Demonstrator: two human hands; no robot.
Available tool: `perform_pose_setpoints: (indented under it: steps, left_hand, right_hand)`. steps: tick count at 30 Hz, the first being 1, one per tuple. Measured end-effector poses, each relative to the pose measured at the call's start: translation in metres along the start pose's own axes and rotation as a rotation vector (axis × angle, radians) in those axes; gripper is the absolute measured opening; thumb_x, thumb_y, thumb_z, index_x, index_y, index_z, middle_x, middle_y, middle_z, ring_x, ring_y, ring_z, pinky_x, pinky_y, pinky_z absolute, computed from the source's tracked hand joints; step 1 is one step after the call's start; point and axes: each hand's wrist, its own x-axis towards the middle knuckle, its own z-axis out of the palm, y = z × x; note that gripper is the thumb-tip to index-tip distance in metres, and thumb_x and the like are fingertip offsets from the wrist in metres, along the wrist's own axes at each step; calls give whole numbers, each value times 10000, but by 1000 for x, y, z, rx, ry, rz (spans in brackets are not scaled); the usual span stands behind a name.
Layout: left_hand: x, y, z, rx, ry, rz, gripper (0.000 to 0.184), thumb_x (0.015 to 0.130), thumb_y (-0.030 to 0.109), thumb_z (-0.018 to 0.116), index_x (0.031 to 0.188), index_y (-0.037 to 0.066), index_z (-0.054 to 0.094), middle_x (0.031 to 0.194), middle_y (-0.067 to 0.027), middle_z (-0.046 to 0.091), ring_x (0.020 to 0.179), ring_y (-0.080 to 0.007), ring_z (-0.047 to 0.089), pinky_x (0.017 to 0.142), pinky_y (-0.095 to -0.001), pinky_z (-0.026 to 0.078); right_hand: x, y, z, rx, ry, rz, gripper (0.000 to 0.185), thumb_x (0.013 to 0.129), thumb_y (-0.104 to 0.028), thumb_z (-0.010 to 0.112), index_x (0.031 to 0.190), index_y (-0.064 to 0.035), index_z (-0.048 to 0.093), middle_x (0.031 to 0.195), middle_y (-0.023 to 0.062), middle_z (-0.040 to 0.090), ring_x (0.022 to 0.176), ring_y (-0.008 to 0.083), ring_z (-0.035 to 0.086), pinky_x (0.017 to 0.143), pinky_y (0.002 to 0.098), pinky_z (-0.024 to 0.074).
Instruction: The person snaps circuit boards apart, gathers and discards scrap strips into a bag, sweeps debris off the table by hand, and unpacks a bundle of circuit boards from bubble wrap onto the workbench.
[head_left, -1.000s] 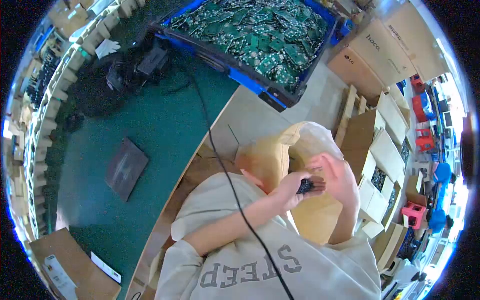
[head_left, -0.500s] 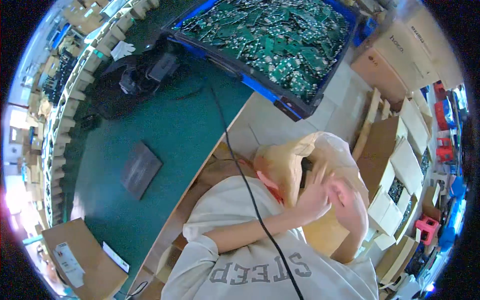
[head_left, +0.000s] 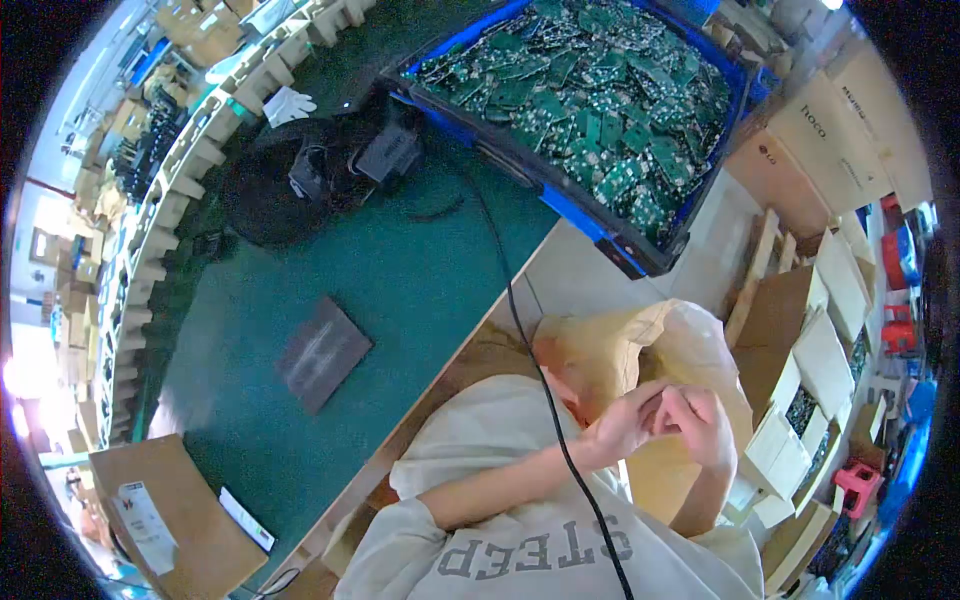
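My left hand [head_left: 622, 425] and my right hand [head_left: 700, 425] meet in front of my chest, fingers curled and touching each other. Both look closed; anything between the fingers is hidden or too small to name. Just beyond and beneath them stands a large yellowish sack [head_left: 590, 345] with its crumpled mouth open, close to my legs. A black cable [head_left: 548, 385] hangs across the view and passes over my left forearm.
To the left, a green-topped table [head_left: 240, 370] carries a dark flat slab [head_left: 325, 355], black gear [head_left: 390, 155], a white glove [head_left: 288, 106] and a cardboard box [head_left: 200, 515]. A crate [head_left: 560, 200] full of green circuit boards stands ahead; cartons [head_left: 775, 310] line the right.
The view has shifted, so the table and crate sit lower and further right. My hands, blurred before, are now sharper and still together over the sack.
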Motion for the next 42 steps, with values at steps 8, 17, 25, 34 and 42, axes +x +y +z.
perform_pose_setpoints:
  steps: [8,17,25,34,42]
  left_hand:
    - [-63,50,-30,381,-218,110,345,1066,306,449,951,55,656,734,-74,655,763,-183,618,696,-294,519]
    - [-210,61,-56,972,803,298,365,1066,312,464,1134,38,696,909,-75,671,834,-223,624,747,-363,518]
    - [-359,20,-53,327,1115,922,432,1065,342,494,1043,-11,742,820,-94,749,779,-145,660,788,-276,518]
    - [-394,-127,-167,-533,1684,1393,323,1003,259,528,1032,-13,699,890,-99,707,799,-186,671,755,-301,545]
    - [-375,-218,-313,-1344,1381,1151,309,998,219,503,1101,-8,684,936,-118,727,856,-236,705,778,-344,579]
  right_hand:
    - [21,-15,59,-443,-297,-247,182,999,-95,533,963,33,658,843,99,712,635,197,634,587,280,511]
    - [56,25,176,-1314,-1033,-199,390,1001,-300,516,1086,80,545,944,343,639,859,559,601,756,588,488]
    - [36,-20,294,-325,-1273,-261,404,1020,-129,434,1372,55,511,1084,198,711,860,256,681,909,335,515]
    - [20,17,362,-435,-1404,-249,558,1063,-112,385,1580,21,220,1319,224,631,835,234,675,885,338,530]
    - [3,30,432,-652,-1464,-894,239,1027,-67,487,1186,41,628,1182,152,713,757,184,614,709,274,502]
